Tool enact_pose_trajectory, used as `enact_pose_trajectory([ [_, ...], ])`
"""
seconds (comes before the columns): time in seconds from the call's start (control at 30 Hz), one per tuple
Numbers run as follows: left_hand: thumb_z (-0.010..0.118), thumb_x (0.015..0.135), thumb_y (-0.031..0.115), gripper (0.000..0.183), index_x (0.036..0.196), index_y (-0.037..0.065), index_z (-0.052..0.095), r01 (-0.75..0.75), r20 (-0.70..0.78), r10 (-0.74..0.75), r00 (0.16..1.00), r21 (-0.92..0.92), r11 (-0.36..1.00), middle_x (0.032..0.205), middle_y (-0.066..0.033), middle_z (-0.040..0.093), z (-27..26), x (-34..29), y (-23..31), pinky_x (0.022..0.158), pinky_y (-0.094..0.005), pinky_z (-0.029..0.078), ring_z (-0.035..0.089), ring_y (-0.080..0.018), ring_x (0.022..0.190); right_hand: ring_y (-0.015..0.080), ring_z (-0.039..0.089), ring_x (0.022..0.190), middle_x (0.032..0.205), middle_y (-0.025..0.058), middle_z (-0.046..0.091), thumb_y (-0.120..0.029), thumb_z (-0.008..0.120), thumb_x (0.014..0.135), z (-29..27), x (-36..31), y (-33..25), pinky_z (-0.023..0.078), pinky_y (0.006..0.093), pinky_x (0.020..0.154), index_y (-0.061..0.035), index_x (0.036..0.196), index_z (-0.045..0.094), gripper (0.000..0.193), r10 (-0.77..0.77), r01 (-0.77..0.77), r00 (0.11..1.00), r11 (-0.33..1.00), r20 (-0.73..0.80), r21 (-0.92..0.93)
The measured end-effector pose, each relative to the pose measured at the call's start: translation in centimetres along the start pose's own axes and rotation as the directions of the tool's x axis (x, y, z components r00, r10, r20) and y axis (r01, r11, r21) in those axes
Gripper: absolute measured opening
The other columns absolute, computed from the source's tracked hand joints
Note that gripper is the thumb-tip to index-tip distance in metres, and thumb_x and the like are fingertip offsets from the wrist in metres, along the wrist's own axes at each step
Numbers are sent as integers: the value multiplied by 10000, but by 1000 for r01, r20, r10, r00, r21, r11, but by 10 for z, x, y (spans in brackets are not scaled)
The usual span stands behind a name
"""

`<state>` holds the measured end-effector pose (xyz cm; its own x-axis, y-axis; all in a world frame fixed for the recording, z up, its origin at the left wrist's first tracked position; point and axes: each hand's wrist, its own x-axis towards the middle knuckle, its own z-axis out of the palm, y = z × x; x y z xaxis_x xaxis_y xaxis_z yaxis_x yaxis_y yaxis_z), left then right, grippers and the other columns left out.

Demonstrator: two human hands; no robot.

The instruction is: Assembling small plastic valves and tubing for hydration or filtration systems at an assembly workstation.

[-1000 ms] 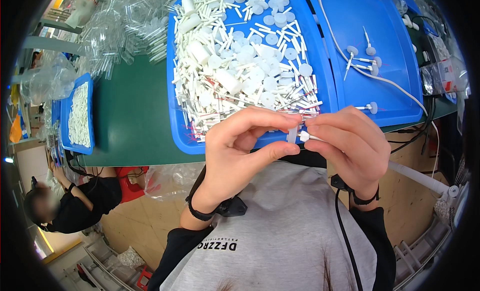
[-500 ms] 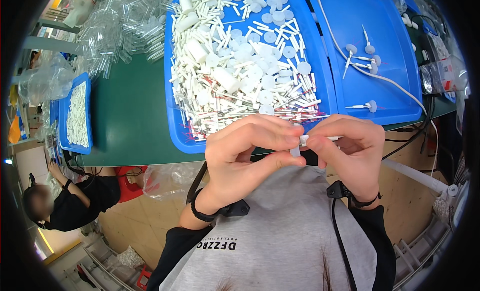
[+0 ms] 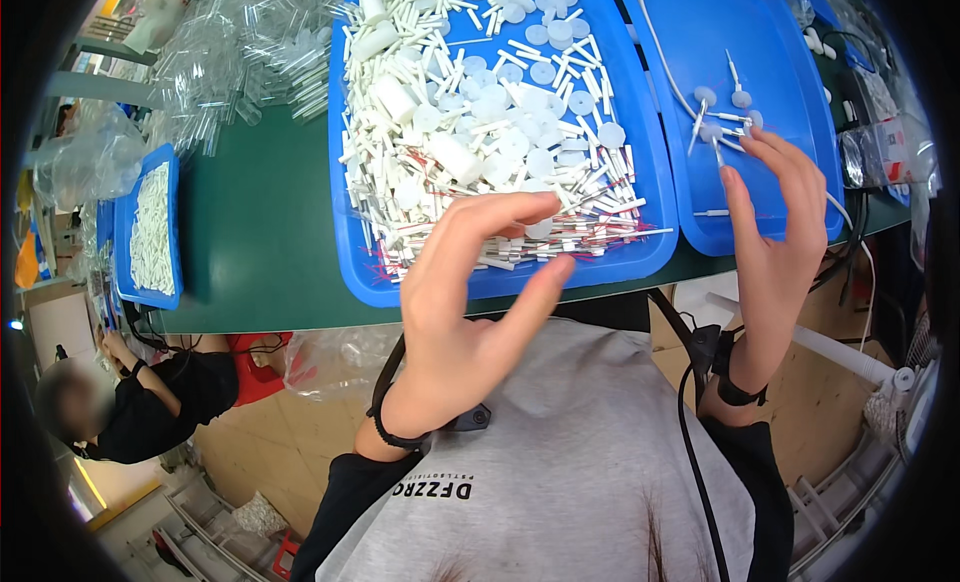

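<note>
My left hand (image 3: pixel 455 317) hovers over the near edge of the large blue tray (image 3: pixel 352 272), its thumb and fingers spread apart with nothing between them. Loose white sticks, translucent round discs (image 3: pixel 611 135) and small white pieces with red wires (image 3: pixel 600 232) fill that tray. My right hand (image 3: pixel 785 217) reaches over the second blue tray (image 3: pixel 800 77), thumb and fingers parted. Just beside its thumb tip is a disc with a white stem (image 3: pixel 711 133), apart from the grip. Several similar disc-and-stem pieces (image 3: pixel 740 98) lie around it, some partly behind my fingers.
A white cable (image 3: pixel 665 72) runs across the right tray. Clear plastic tubes (image 3: pixel 230 57) are heaped at the far left of the green table (image 3: pixel 250 212). A smaller blue tray of white sticks (image 3: pixel 153 232) stands left, near a seated person (image 3: pixel 165 402). Thick white cylinders (image 3: pixel 452 157) lie among the sticks.
My hands have parted from the small white piece they held together. The right hand has moved to the right tray, where another disc with stem now lies; the left has opened over the large tray.
</note>
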<state>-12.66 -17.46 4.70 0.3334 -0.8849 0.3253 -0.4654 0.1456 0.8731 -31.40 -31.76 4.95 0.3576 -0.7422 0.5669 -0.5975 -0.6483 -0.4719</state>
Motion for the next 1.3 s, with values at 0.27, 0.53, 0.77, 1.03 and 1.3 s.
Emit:
enact_pose_trajectory([
  [0.27,678,778,-45,276,1044,13,629,46,-133,-47,990,-7,999,931,-102,645,3,1,-4,718,-272,483,611,-179,823,234,559,879,882,40,622,-11,710,695,27,-1,-18,434,348,770,-42,859,669,172,-305,250,902,946,305,208],
  [0.53,631,829,-59,214,1041,-30,614,93,-153,-74,986,127,987,943,-83,638,2,6,-2,691,-230,443,549,-103,748,243,561,884,873,45,629,-8,719,698,37,5,-24,442,350,773,-30,834,654,152,-361,309,856,931,371,194],
  [0.77,674,743,-45,282,1010,41,645,60,-149,19,989,507,860,904,-71,610,6,20,-3,693,-312,449,548,-229,792,243,559,853,862,70,622,7,669,760,23,5,-15,438,346,764,-29,876,629,128,-251,192,924,957,287,219],
  [1.03,717,710,37,266,969,60,666,-124,79,96,992,735,667,1193,-110,514,11,37,-6,850,-420,368,458,-309,1015,235,572,814,868,105,605,38,638,806,15,2,-8,448,313,718,-23,1011,663,216,-63,-55,955,923,290,381],
  [1.3,734,697,24,218,887,71,638,-59,10,66,998,617,785,989,-47,598,6,37,-15,833,-390,356,506,-252,924,172,618,881,973,105,649,58,582,877,15,-6,-13,477,269,805,43,1055,615,182,79,-323,933,618,352,717],
])
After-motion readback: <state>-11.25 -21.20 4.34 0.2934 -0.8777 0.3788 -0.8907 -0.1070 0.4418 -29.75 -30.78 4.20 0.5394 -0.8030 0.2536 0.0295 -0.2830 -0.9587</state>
